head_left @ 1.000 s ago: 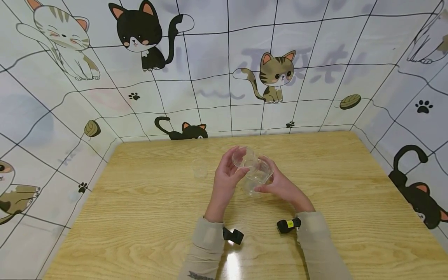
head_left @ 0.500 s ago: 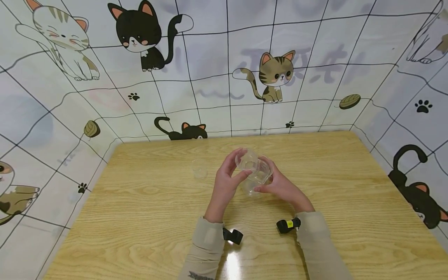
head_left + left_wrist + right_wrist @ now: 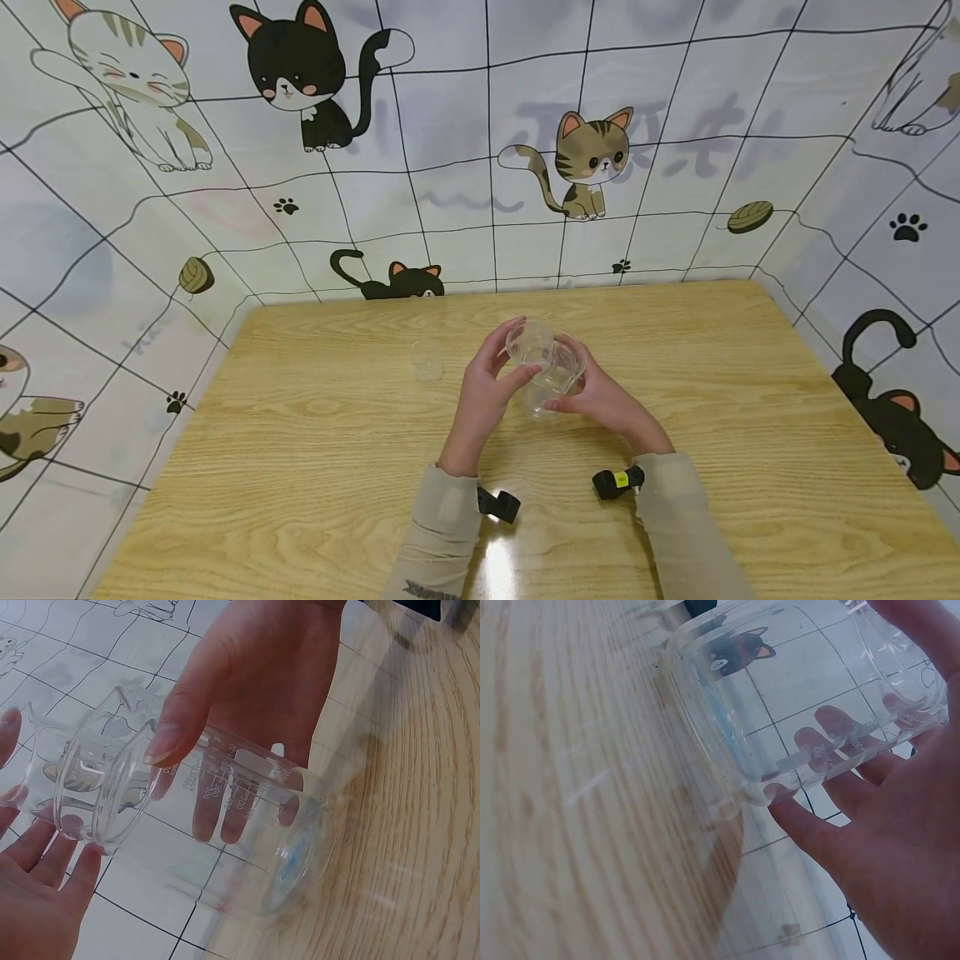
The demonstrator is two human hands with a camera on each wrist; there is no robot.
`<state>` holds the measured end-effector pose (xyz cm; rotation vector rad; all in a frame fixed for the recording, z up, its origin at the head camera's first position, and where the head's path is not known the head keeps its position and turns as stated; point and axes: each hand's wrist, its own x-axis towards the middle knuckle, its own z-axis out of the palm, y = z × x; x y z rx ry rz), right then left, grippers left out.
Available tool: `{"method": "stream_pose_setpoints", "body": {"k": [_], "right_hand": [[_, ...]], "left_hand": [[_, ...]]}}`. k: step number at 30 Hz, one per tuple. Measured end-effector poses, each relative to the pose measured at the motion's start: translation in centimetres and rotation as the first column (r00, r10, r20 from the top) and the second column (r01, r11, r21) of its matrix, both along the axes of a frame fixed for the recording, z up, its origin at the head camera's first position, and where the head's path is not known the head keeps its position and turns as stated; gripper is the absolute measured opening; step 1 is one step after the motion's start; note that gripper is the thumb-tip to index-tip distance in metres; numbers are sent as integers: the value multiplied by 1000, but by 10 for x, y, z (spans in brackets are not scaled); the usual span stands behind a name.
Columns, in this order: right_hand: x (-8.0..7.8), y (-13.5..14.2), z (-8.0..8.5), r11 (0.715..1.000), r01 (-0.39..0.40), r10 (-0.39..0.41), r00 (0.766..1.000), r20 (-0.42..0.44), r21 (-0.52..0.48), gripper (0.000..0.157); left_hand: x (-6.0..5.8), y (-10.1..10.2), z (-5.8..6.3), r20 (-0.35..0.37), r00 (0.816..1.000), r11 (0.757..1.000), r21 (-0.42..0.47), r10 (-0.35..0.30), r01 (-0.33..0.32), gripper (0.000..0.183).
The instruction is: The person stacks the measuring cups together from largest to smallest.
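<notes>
My left hand (image 3: 483, 387) grips a small clear beaker (image 3: 531, 343), its thumb at the near side and fingers behind. The small beaker meets the mouth of a larger clear beaker (image 3: 255, 787) marked with white graduations. I cannot tell how far one reaches into the other. My right hand (image 3: 603, 396) holds the larger beaker from the right, fingers curled round its wall in the right wrist view. Its base shows a bluish patch (image 3: 724, 724); whether that is liquid or reflection, I cannot tell. Both beakers are tilted in the wrist views.
Another small clear vessel (image 3: 428, 362) stands on the wooden table (image 3: 315, 467), left of the hands. Cat-printed sheeting (image 3: 457, 183) rises behind the table and along both sides. Black wrist cameras (image 3: 500, 506) sit at the sleeves.
The small beaker has tilted and shifted slightly right and down, closer to the larger beaker, with my left hand turning along. My right hand and the larger beaker look still.
</notes>
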<state>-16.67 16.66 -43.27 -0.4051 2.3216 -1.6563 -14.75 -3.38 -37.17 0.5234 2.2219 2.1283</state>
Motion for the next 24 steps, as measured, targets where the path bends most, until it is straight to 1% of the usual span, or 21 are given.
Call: {"method": "stream_pose_setpoints", "body": {"k": [7, 14, 21, 24], "right_hand": [[0, 0, 0, 1000, 0, 0, 1000, 2, -10, 94], [0, 0, 0, 1000, -8, 8, 1000, 1, -18, 95], [1, 0, 2, 1000, -9, 9, 1000, 2, -18, 94], [1, 0, 2, 1000, -10, 10, 1000, -1, -17, 94]], "left_hand": [[0, 0, 0, 15, 1000, 1000, -1, -10, 11, 59], [0, 0, -1, 2, 1000, 1000, -3, -18, 18, 61], [-1, -1, -2, 55, 998, 1000, -12, -17, 18, 60], [-1, -1, -2, 68, 998, 1000, -10, -20, 21, 60]]}}
